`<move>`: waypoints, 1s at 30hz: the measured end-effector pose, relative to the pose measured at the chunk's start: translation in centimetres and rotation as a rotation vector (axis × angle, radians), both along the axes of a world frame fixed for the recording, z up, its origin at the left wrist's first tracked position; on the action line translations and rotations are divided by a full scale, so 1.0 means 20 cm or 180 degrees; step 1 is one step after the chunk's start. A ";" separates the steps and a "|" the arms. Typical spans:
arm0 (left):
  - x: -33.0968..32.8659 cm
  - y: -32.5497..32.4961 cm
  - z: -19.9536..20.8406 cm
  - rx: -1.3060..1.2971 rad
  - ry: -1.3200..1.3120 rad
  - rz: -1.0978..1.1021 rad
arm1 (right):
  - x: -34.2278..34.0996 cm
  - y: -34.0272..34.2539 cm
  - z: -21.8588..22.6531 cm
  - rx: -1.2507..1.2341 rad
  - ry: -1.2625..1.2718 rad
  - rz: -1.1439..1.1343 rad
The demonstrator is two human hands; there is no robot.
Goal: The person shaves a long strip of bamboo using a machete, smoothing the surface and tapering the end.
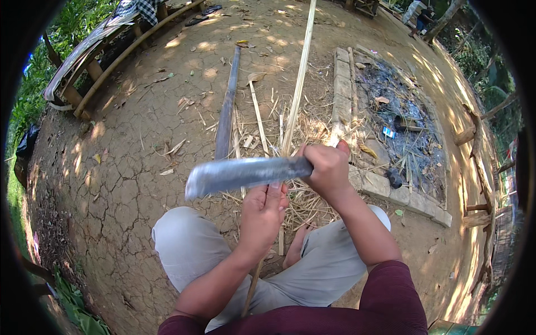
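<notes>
My right hand is wrapped round the dark handle of a machete. Its broad grey blade points left, lies almost level and looks smeared by motion. Just under the blade, my left hand pinches a long pale bamboo strip between thumb and fingers. Beyond the blade the strip runs far out ahead of me; a thin brown length shows below my left wrist, over my lap. The blade hides where the strip passes behind it, so I cannot tell whether they touch.
Bamboo shavings litter the ground round my feet. A dark pole lies ahead. At right, a brick-edged fire pit holds ash and litter. A low bamboo bench stands far left, a wooden rail far right.
</notes>
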State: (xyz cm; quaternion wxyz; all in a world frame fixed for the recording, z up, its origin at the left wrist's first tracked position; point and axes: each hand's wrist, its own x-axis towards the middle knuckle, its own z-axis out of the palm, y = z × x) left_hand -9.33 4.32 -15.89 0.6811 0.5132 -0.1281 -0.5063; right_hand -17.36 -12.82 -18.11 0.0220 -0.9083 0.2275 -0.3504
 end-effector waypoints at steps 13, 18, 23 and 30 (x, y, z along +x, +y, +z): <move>-0.01 -0.01 -0.09 0.0044 -0.0864 0.0095 | 0.02 -0.35 -0.03 0.0189 0.0306 -0.0725; 0.00 -0.07 -0.11 0.0023 -0.0814 0.0165 | 0.06 -0.32 -0.07 -0.0351 -0.0083 -0.0596; 0.01 -0.01 -0.09 0.0059 -0.0883 0.0058 | 0.10 -0.30 -0.03 -0.1195 -0.0061 0.0248; -0.10 -0.03 -0.06 0.0089 -0.0607 -0.0513 | -0.11 -0.87 -0.02 0.0471 0.0539 -0.2105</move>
